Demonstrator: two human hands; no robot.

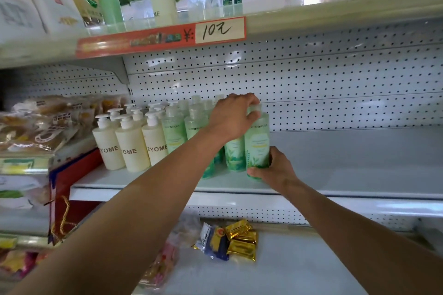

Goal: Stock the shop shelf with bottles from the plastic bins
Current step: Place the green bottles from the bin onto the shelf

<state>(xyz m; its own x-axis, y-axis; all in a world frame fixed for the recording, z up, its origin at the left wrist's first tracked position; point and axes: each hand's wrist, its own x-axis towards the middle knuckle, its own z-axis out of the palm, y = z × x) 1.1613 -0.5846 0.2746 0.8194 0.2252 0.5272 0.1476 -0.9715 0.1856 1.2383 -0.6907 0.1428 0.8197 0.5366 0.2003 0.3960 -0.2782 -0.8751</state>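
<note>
A green bottle (257,143) with a leaf label stands upright near the front of the middle white shelf (347,175), at the right end of a row of like green bottles (173,130). My left hand (233,116) reaches over from the left and pinches its clear cap. My right hand (274,169) grips the bottle's base from below and the right. Left of the green ones stand several cream pump bottles (130,148) marked ZYOME. No plastic bins are in view.
The shelf stretches bare to the right of the held bottle, backed by white pegboard (311,84). The upper shelf carries a red price strip (160,37) and more bottles. Snack packets (36,122) lie at left; gold packets (242,239) lie on the lower shelf.
</note>
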